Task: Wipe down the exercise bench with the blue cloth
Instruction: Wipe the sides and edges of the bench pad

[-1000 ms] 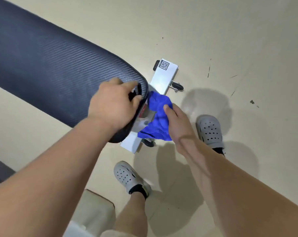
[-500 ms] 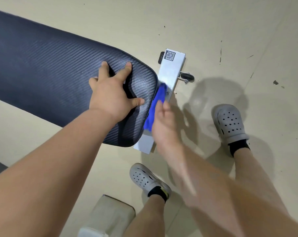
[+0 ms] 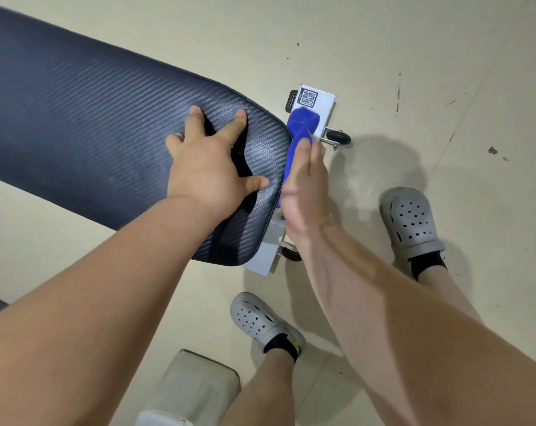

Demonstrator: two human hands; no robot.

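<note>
Fingers of L hand [image 3: 208,176] spread flat on bench pad [image 3: 91,118] end; R hand [image 3: 306,192] grips blue cloth [image 3: 302,121] on white frame bar [image 3: 323,101], touching pad edge. Wheel [image 3: 339,138], grey clog [image 3: 411,219] near; bare floor [image 3: 445,72] beyond.

Left hand [image 3: 208,173] and right hand [image 3: 306,192] bare, as are the forearms [image 3: 106,302] behind the fingers [image 3: 196,124]; grey perforated clogs [image 3: 411,219], black ankle socks [image 3: 428,265].

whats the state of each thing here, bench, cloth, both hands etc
bench pad: pressed down near its rounded end by the left hand
left hand: open, fingers spread flat on the pad
right hand: holds the cloth, motion-blurred
blue cloth: bunched, on the white base bar
white base bar: on the floor, partly covered
wheel: fixed at the bar's side
</note>
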